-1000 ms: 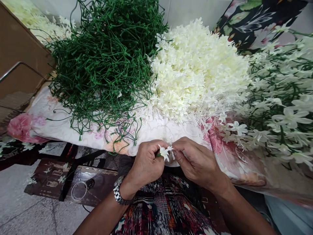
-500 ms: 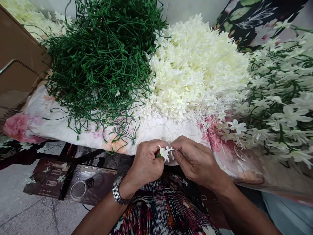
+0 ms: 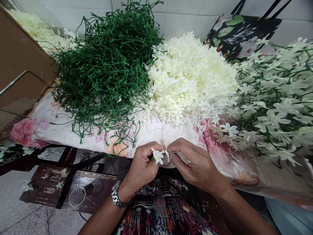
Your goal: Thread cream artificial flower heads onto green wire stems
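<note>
My left hand (image 3: 144,163), with a metal watch at the wrist, is closed round a green stem that carries a white artificial flower (image 3: 158,156). Most of that stem is hidden in the fist. Thumb and forefinger of my right hand (image 3: 189,160) pinch a small white flower at the tip of the same spray, with a thin white thread-like end sticking out. Both hands meet over the cloth's front edge. Beyond them lie a heap of green plastic stems (image 3: 107,68) and a pile of loose white blossoms (image 3: 190,78).
Finished-looking white flower sprays (image 3: 274,107) are heaped on the right. A cardboard box (image 3: 22,55) stands at the left. The floral cloth (image 3: 154,132) covers the work surface. Below left, a clear ring (image 3: 77,196) lies on a brown wooden board. A floral black bag (image 3: 244,36) leans at the back.
The camera view has tilted upward, showing more wall. Both hands have shifted slightly left in view, and the white flower between them has turned a little. Their grips stay closed.
</note>
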Demonstrator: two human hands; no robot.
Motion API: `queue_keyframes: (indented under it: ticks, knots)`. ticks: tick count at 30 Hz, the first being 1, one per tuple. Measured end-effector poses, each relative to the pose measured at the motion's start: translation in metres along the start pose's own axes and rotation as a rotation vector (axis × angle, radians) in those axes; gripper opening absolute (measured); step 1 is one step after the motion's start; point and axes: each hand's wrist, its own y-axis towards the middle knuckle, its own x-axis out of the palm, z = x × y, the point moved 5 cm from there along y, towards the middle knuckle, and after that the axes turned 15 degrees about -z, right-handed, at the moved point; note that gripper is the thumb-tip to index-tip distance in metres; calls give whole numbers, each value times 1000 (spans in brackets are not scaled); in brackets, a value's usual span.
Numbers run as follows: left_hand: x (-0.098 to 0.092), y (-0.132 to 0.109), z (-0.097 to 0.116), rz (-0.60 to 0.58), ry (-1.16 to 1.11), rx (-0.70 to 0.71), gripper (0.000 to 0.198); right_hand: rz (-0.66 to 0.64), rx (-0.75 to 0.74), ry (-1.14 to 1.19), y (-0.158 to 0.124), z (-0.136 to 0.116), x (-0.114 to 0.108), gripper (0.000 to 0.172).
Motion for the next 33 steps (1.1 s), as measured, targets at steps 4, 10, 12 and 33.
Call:
queue_keyframes:
  ticks: [4, 10, 12, 33]
  knots:
    - [-1, -3, 2, 46, 44, 87, 17, 47, -24, -9, -1, -3, 0, 15]
    - [-2, -6, 8, 110, 132, 193, 17, 72, -14, -31, -2, -4, -3, 18]
    - [-2, -6, 8, 126, 127, 206, 16, 66, 2, -13, -3, -4, -5, 18]
    - [0, -9, 5, 190, 161, 194, 18, 92, 65, -57, 1, -2, -3, 15]
